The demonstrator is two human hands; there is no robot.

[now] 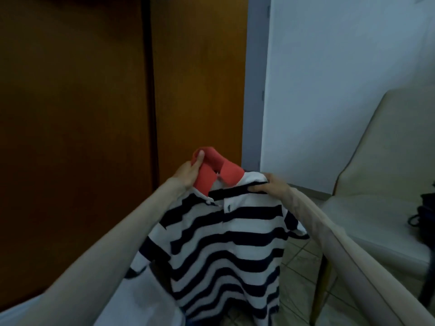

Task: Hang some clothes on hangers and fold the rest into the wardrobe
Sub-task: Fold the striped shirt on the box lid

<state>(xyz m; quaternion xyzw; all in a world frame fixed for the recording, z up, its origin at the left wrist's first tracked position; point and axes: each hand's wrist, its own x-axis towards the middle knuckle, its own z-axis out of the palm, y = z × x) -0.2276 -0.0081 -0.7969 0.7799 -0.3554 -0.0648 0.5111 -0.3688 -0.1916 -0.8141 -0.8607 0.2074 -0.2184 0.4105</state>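
While held up before brown wardrobe doors (94,102), striped polo shirt (226,245) hanging at six o'clock, left hand (188,171) pinching coral collar (211,170) at eleven, right hand (274,185) gripping shoulder seam at one, beige chair (376,161) at three.

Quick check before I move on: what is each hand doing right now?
Left hand: grips the coral collar of the striped polo shirt.
Right hand: fingers curled over the shirt's shoulder, holding it up.

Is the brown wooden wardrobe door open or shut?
Shut: the brown wooden wardrobe door sits flush with its neighbour, nothing inside showing.
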